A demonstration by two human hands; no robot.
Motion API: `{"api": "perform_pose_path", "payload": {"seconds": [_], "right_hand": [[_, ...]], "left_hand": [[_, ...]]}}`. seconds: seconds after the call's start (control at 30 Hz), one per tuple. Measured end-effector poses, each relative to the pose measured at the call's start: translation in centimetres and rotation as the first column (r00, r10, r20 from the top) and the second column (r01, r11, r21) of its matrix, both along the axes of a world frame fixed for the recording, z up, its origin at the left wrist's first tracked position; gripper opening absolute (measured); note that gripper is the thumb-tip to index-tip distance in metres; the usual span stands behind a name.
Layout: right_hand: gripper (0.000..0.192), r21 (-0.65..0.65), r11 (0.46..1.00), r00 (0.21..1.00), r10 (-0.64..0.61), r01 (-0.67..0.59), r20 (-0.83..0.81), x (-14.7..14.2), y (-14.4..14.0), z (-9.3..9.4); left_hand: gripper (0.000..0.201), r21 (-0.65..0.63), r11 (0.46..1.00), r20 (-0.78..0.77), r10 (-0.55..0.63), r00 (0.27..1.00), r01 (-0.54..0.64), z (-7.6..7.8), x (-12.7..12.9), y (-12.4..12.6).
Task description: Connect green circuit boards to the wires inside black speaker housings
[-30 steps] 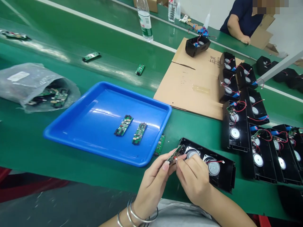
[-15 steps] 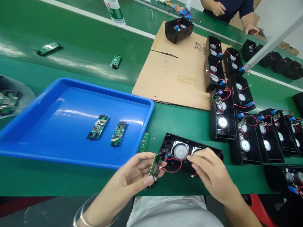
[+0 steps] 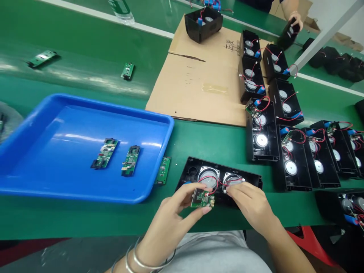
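Observation:
Between the thumb and fingers of my left hand [image 3: 176,216] is a green circuit board [image 3: 203,198], held over the near edge of a black speaker box [image 3: 184,172]. A red and black wire is plugged into the board. Two round speakers [image 3: 209,176] sit in the box, and a blue battery shows partly behind my left fingers. My right hand [image 3: 253,204] is closed in a pinch on a small white wire connector [image 3: 225,190] in front of the right speaker. Its fingertips hide part of that speaker.
On the left stands a blue tray [image 3: 113,104] with two circuit boards [image 3: 131,161] in it. Another board [image 3: 163,171] lies beside its right edge. Cardboard [image 3: 196,87] covers the middle of the bench. Several wired speaker boxes [image 3: 292,157] stand right. Across the bench, a co-worker's hand [image 3: 296,19] holds a black box.
My left hand has turned the board flatter and brought it rightward, nearer my right hand. My right hand now pinches the white connector. The co-worker's hand has picked up a black box.

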State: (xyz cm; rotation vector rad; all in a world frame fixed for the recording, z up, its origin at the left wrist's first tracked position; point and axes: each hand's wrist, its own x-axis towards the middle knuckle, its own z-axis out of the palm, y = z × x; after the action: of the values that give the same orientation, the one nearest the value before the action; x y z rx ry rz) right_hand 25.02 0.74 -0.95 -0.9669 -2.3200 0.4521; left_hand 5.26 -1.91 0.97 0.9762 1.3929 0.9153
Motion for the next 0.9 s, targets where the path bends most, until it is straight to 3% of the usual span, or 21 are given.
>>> {"api": "perform_pose_path", "payload": {"seconds": [0.1, 0.23, 0.57, 0.77, 0.9], "right_hand": [[0.014, 0.064, 0.994, 0.995, -0.092, 0.090, 0.026, -1.1, 0.2, -0.3], [0.020, 0.008, 0.995, 0.995, -0.101, 0.100, 0.025, -2.4, -0.1, -0.6], [0.018, -0.094, 0.989, 0.992, -0.119, 0.114, -0.046, -2.7, -0.2, -0.8], [0.019, -0.033, 0.994, 0.994, -0.108, 0.108, -0.017, -2.9, -0.2, -0.8], [0.022, -0.009, 0.997, 0.997, -0.078, 0.078, 0.013, -2.9, 0.0, -0.4]], "left_hand": [[0.021, 0.084, 0.996, -0.046, 0.033, 0.998, -0.029, -0.8, 0.5, 0.2], [0.024, 0.161, 0.987, -0.058, 0.032, 0.998, -0.022, -1.5, 0.7, 0.5], [0.024, 0.223, 0.975, -0.067, 0.029, 0.997, -0.013, -1.5, 0.3, 0.9], [0.025, 0.213, 0.976, -0.090, -0.032, 0.995, 0.051, -1.5, 0.6, 0.9], [0.023, 0.273, 0.958, -0.165, -0.041, 0.985, 0.086, -1.4, 0.7, 0.7]]}}
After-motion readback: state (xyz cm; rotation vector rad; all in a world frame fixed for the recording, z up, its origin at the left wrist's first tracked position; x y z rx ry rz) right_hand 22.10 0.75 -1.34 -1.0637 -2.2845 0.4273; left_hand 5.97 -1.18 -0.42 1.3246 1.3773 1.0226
